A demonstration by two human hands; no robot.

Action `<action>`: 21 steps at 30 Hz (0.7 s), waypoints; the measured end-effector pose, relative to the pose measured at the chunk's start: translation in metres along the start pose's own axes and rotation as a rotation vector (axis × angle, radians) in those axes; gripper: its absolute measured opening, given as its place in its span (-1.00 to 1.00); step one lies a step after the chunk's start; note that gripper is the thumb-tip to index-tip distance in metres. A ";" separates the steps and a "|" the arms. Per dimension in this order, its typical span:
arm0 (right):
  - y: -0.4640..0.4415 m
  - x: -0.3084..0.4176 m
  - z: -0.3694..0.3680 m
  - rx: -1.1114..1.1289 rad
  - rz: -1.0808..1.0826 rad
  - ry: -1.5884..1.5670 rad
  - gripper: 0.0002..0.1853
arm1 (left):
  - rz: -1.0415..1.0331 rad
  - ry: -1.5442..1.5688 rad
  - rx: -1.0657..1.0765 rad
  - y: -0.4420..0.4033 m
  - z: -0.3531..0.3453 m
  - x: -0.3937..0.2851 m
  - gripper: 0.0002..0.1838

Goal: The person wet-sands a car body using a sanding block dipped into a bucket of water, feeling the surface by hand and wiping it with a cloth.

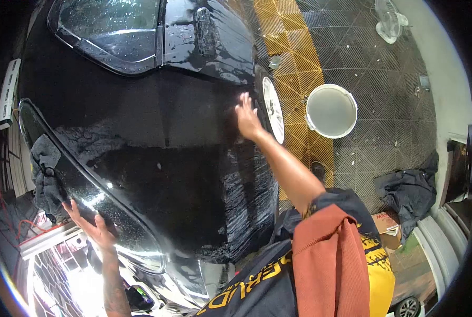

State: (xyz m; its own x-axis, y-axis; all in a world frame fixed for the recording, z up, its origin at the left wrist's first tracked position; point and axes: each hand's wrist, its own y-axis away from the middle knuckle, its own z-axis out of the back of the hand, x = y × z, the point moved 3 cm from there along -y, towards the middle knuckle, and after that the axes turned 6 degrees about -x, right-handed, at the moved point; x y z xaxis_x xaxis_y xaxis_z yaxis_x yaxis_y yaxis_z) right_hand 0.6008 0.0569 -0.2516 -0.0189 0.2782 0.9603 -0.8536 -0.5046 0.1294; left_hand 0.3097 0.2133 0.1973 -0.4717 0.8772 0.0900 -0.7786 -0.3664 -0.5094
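Note:
A wet black car (183, 116) fills the left and middle of the view, with water streaks on its panels. My right hand (248, 115) is over the dark side panel near the white-rimmed wheel (273, 110). Its fingers stretch out and hold nothing; whether it touches the paint I cannot tell. Lower left, my left hand (94, 228) has its fingers spread beside the wet car window (96, 198). Its fingertips come close to a bunched dark grey cloth (47, 174) lying across the glass edge; contact is unclear. A rust-coloured cloth (326, 259) hangs over my shirt.
Beyond the wheel, a white bucket (331, 111) of cloudy water stands on the grey and yellow floor tiles (294, 47). A fan (388, 22) is at the top right. Dark fabric (409, 185) lies heaped by the wall, near a cardboard box (386, 224).

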 end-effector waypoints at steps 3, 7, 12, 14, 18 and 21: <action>-0.056 -0.034 0.007 0.020 -0.029 0.113 -0.55 | -0.007 -0.040 -0.005 0.000 0.002 0.002 -0.13; 0.023 -0.012 -0.008 0.030 0.191 0.157 -0.57 | -0.033 -0.006 -0.008 0.000 0.000 0.002 -0.15; -0.050 -0.039 -0.004 -0.038 -0.093 0.199 -0.33 | -0.020 -0.017 0.006 0.002 0.001 0.004 -0.15; -0.037 -0.027 0.000 -0.133 -0.094 -0.037 -0.33 | -0.021 -0.031 0.000 0.001 0.001 0.001 -0.15; 0.021 -0.007 -0.001 -0.094 0.027 -0.191 -0.34 | 0.000 -0.010 -0.022 0.000 -0.003 0.004 -0.13; -0.041 -0.023 0.003 -0.089 0.048 0.159 -0.53 | 0.030 -0.017 -0.005 0.001 -0.003 -0.004 -0.14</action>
State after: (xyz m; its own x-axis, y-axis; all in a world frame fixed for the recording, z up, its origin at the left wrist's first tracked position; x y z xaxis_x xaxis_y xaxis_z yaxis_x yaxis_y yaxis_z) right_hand 0.6377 0.0683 -0.2779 -0.1364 0.3845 0.9130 -0.8924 -0.4478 0.0553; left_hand 0.3123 0.2104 0.1941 -0.5017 0.8605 0.0888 -0.7620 -0.3910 -0.5163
